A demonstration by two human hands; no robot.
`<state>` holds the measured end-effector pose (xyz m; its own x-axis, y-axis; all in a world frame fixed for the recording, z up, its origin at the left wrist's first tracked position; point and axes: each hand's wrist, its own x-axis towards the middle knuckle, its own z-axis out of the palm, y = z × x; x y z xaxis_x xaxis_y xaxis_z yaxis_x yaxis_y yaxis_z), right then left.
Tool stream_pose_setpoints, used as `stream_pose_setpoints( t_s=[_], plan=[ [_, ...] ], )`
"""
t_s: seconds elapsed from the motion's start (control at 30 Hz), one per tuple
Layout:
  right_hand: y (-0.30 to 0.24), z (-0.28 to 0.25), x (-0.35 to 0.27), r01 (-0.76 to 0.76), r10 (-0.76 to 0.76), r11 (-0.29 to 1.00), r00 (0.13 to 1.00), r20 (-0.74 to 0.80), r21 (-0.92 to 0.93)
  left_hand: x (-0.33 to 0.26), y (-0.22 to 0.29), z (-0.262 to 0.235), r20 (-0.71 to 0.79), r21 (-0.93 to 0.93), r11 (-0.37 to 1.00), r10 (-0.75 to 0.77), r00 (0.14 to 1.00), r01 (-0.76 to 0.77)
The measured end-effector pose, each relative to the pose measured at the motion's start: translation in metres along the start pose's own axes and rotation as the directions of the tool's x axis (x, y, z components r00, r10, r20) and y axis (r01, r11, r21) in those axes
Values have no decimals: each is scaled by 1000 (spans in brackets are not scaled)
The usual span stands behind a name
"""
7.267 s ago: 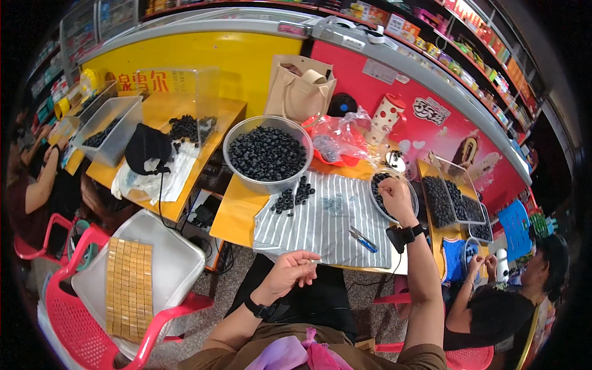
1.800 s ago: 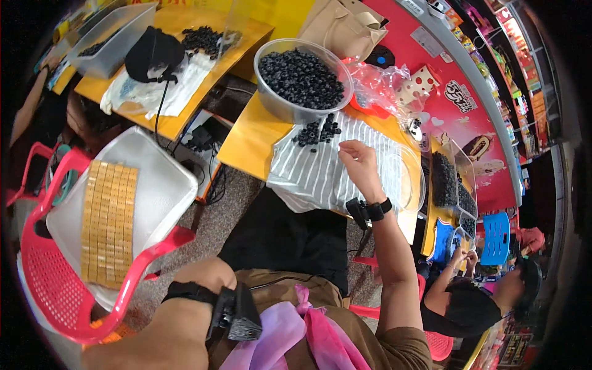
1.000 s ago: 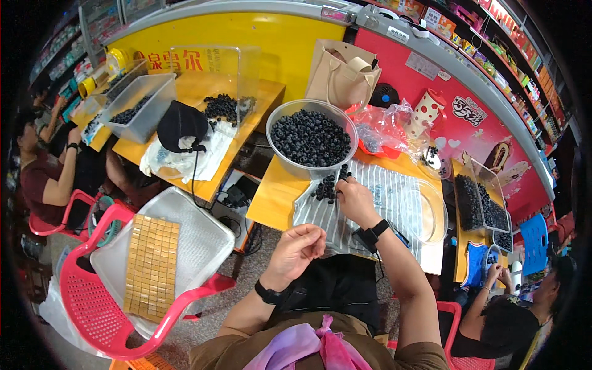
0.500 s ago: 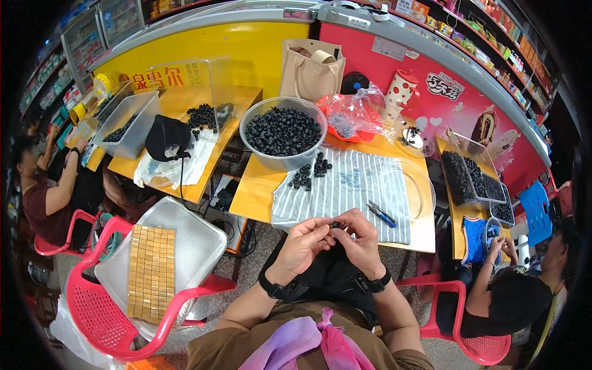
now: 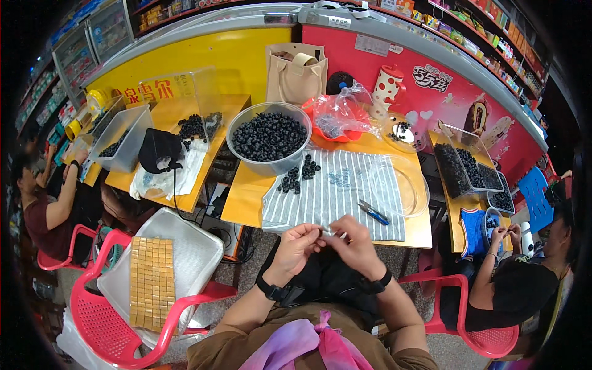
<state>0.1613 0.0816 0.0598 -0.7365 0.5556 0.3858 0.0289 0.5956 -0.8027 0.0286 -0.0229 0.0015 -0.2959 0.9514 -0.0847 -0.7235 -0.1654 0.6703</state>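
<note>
Small piece (image 5: pixel 325 232) between left hand (image 5: pixel 297 249) and right hand (image 5: pixel 357 248), mostly hidden, blurred

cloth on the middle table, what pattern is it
The cloth is grey with white stripes, clearest in the head view.

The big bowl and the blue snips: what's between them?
In the head view: loose black pieces, then a pale bluish patch, both on the striped cloth.
</note>
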Motion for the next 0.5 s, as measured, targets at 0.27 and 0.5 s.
stream_pose_setpoints(
  t_s=[0.27, 0.5],
  plan=[
    [81, -29, 76, 6, -67, 850, 993, -97, -527, -3, 9, -12, -19, -98, 995, -26, 999, 24],
    [102, -23, 95, -43, 53, 708, 999, -8, -705, -5, 15, -16, -28, -106, 993, -62, 998, 58]
  ],
)
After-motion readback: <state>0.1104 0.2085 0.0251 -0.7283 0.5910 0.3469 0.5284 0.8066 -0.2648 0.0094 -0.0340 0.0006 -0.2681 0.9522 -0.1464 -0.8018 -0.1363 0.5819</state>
